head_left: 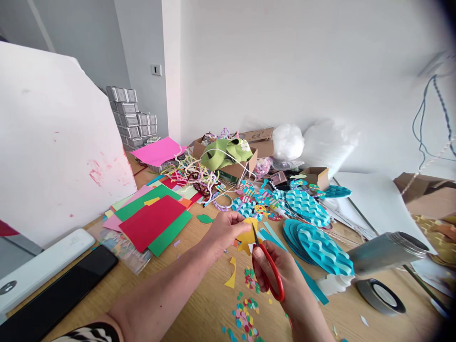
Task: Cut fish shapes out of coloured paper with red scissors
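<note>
My left hand [228, 231] pinches a small piece of yellow paper [245, 236] that has a curved, partly cut outline. Red-handled scissors [273, 271] are in my right hand [281, 273], their blades lying against the paper's right side. Below them on the wooden table lies a curved yellow scrap [231, 274]. Round confetti dots [245, 313] in several colours are scattered nearer to me. A green paper leaf [204, 218] rests to the left of my left hand.
Coloured paper sheets [155, 223] and a black phone [60, 297] lie to the left. On the right are turquoise wavy paper ovals [325, 249], a metal bottle [388, 251], a white glue bottle [335, 283] and a tape roll [380, 297]. A cardboard box [237, 169] stands behind.
</note>
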The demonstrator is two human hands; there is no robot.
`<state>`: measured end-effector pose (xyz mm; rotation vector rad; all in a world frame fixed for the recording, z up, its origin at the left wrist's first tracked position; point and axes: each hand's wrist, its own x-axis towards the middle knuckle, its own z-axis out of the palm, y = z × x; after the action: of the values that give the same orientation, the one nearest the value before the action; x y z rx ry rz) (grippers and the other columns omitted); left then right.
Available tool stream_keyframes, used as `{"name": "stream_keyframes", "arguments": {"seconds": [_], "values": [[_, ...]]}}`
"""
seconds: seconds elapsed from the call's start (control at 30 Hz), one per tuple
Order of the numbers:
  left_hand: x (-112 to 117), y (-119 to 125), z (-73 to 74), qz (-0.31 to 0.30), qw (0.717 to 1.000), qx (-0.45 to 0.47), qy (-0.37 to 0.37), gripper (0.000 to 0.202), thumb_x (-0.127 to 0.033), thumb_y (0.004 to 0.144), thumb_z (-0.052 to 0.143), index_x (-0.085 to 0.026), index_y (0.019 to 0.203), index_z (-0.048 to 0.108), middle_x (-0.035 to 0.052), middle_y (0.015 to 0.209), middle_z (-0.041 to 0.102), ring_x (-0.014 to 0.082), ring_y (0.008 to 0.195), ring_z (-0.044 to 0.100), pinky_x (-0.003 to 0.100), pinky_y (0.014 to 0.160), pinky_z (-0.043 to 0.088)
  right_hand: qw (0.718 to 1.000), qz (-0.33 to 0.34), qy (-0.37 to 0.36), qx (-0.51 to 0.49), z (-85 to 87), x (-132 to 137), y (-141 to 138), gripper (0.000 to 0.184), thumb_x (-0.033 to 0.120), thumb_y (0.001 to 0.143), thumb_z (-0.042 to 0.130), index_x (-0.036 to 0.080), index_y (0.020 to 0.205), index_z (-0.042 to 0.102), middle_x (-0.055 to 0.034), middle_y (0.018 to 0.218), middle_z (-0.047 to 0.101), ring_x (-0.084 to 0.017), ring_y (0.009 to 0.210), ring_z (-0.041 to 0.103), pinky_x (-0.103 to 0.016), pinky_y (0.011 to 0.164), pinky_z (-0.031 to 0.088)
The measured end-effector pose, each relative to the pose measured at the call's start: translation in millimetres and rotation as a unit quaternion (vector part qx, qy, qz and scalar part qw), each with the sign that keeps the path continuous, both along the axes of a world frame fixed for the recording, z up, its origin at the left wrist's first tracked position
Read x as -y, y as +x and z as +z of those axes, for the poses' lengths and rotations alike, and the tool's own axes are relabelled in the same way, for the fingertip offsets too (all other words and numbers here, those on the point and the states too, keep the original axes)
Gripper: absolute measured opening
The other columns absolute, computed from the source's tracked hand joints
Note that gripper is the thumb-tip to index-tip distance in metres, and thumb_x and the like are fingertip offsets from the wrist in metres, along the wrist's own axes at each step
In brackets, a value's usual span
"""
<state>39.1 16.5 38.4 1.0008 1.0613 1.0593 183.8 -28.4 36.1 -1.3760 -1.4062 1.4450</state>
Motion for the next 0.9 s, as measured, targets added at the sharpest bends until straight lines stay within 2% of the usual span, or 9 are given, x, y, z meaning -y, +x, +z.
{"name": "stream_keyframes", "arguments": {"seconds": [0.37,0.9], "values": [[-1.5,0.9,-4.2,-0.008,0.999,0.027,0.030,0.024,-0.036,0.056,0.067,-0.015,0.067,0.062,0.0006,0.064,0.063,0.0126,0.059,0.053,0.025,0.060,0.039,1.000,-0.002,0.009,-0.001,6.1,1.8,-1.9,0.055,0.073,0.067,0.065,0.022,0.064,0.044,0.0051,0.044,0.051,-0.010,0.037,0.044,-0.021,0.038,0.036],[-1.8,1.0,-4.2,-0.008,0.999,0.025,0.024,0.025,-0.036,0.057,0.066,-0.015,0.068,0.062,0.0012,0.065,0.064,0.0133,0.060,0.055,0.025,0.058,0.038,1.000,-0.002,-0.005,-0.016,0.2,-0.1,1.4,0.053,0.069,0.068,0.068,0.022,0.066,0.043,0.0062,0.042,0.051,-0.008,0.035,0.045,-0.019,0.036,0.033]]}}
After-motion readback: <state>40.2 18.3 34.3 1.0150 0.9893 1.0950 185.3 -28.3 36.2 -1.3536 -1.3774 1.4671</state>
